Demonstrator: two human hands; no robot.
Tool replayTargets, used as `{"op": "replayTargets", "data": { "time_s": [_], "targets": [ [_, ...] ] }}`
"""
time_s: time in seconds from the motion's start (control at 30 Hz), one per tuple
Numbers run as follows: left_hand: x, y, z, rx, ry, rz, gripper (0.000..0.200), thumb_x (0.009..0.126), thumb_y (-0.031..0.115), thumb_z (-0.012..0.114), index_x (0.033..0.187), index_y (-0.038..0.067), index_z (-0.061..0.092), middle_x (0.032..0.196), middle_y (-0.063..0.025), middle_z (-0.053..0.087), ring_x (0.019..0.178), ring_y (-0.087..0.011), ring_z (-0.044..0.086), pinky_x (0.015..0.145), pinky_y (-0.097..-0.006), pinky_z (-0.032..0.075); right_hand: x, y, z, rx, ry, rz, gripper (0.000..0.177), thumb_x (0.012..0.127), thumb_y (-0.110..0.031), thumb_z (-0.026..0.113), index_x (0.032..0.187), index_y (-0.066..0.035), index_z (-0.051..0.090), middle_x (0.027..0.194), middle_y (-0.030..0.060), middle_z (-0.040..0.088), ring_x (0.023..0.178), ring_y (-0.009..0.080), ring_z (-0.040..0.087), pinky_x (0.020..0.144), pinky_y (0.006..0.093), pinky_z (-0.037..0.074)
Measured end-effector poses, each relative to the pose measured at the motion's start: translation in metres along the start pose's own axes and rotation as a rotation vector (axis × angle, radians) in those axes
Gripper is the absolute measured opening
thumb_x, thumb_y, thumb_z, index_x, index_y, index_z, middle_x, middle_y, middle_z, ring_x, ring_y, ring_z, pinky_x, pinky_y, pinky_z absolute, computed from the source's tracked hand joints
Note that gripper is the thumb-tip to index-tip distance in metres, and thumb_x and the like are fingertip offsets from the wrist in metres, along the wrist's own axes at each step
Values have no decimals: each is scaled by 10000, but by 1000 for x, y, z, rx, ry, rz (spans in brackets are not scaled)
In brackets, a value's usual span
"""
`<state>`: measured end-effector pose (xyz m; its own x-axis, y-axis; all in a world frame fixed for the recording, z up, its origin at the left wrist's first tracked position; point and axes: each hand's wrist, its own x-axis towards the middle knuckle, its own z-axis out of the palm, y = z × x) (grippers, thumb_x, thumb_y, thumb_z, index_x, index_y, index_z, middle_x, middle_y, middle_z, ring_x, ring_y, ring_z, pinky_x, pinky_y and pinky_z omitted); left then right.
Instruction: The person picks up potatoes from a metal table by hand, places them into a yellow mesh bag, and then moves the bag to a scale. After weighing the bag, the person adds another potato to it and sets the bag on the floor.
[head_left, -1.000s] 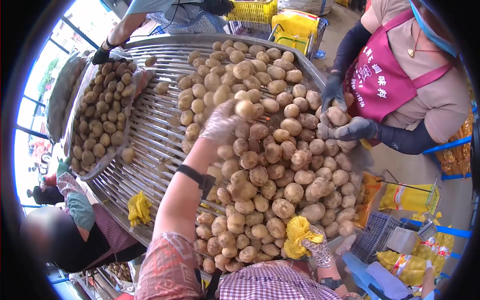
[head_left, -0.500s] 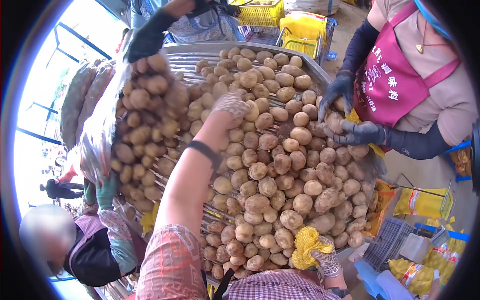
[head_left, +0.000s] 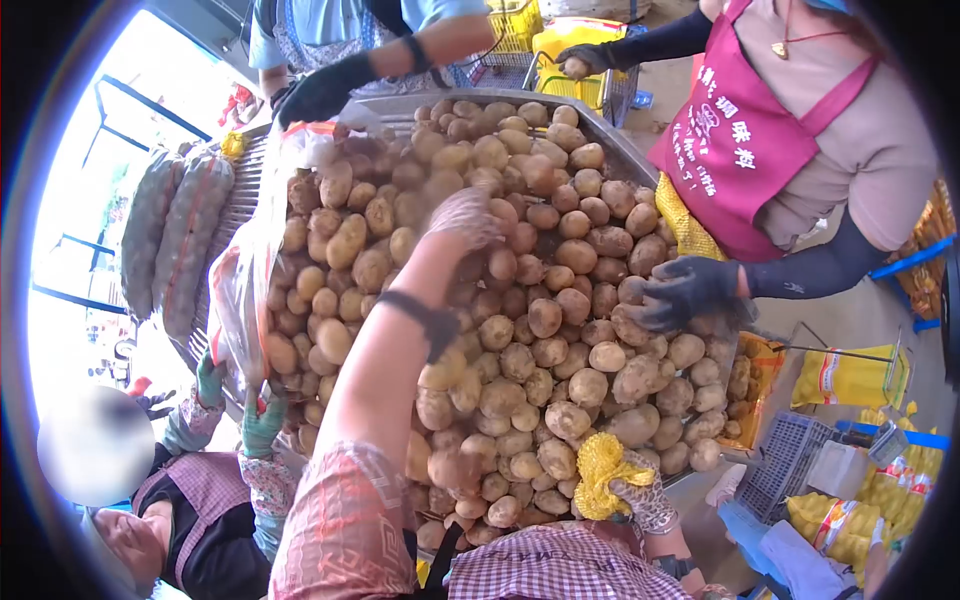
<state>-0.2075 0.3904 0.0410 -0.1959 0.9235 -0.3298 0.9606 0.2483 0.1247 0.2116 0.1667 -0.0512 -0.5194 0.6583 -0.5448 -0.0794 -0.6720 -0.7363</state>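
Brown potatoes (head_left: pixel 570 420) cover a large metal sorting table. My left hand (head_left: pixel 465 218), in a patterned glove, reaches into the middle of the heap. It touches potatoes there, but motion blur hides its fingers. Close to my checked apron, my right hand (head_left: pixel 648 503), also in a patterned glove, is closed on a bunched yellow mesh bag (head_left: pixel 606 478). The bag lies over the near edge of the heap. Left of my arm, more potatoes (head_left: pixel 345 240) spread from an opened clear plastic sack (head_left: pixel 240 285).
Co-workers' gloved hands (head_left: pixel 690 292) work from the right, far and left sides. Full mesh sacks (head_left: pixel 190 245) lie on slats at left. A blue-grey crate (head_left: pixel 785 462), a yellow bag on a frame (head_left: pixel 850 377) and filled yellow bags (head_left: pixel 830 535) stand at right.
Potatoes from the plastic sack have spread across the left side, and the sack's edge has drawn back. The right co-worker's one hand has swung away with a potato. My hands stay nearly in place.
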Motion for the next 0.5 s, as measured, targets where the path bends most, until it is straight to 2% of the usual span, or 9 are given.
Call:
{"op": "replayTargets", "data": {
  "time_s": [0.07,0.1,0.17,0.2,0.27,0.3,0.33,0.4,0.5],
  "targets": [
    [-23,-17,12,-880,221,132,418,898,277,574,1245,48,534,1154,-131,634,1011,-267,643,864,-364,512,1,6,-2,-40,8,-30,610,748,-255,832,1221,15,559,1138,61,622,1031,142,571,912,303,483],
    [-37,-18,13,-879,235,125,418,898,277,574,1245,48,534,1154,-131,634,1011,-267,643,864,-364,512,1,4,-2,-47,-6,-33,610,748,-255,832,1221,15,559,1138,61,622,1031,142,571,912,303,483],
    [-81,-7,-1,-1760,25,245,441,928,325,568,1251,29,517,1099,-128,626,961,-245,648,808,-337,543,1,0,1,-42,-1,-50,587,752,-255,828,1204,9,562,1118,56,621,1014,143,572,901,303,484],
    [-95,-9,3,-1762,52,240,441,928,325,568,1251,29,517,1099,-128,626,961,-245,648,808,-337,543,1,0,2,-55,-22,-50,587,752,-255,828,1204,9,562,1118,56,621,1014,143,572,901,303,484],
    [-119,-9,9,-2128,-158,300,406,962,317,521,1251,32,514,1092,-125,625,944,-225,652,737,-334,570,5,2,0,-97,-18,-94,566,758,-244,820,1195,5,561,1096,54,619,993,146,573,886,306,488],
    [-132,-5,9,-2139,-237,364,425,986,341,473,1265,21,501,1096,-127,623,928,-216,657,686,-321,583,11,17,-11,-131,-21,-83,564,765,-249,811,1200,5,557,1086,56,616,983,149,574,877,306,490],
    [-152,-6,10,-1808,-123,496,434,1010,346,410,1279,17,494,1114,-136,624,942,-222,662,697,-322,589,14,15,-11,-148,-33,-91,564,765,-249,811,1200,5,557,1086,56,616,983,149,574,877,306,490],
    [-185,3,20,-1646,141,356,489,994,397,432,1288,11,488,1115,-145,627,956,-222,661,729,-330,592,11,9,-4,-201,10,-151,547,784,-247,793,1207,4,554,1088,54,613,977,152,575,873,305,490],
    [-220,14,35,-1861,49,218,525,965,416,485,1299,10,475,1126,-158,623,975,-253,659,764,-367,589,-7,-17,18,16,157,-81,586,825,-252,747,1284,5,489,1140,70,597,1004,167,582,882,316,498]
  ]
}}
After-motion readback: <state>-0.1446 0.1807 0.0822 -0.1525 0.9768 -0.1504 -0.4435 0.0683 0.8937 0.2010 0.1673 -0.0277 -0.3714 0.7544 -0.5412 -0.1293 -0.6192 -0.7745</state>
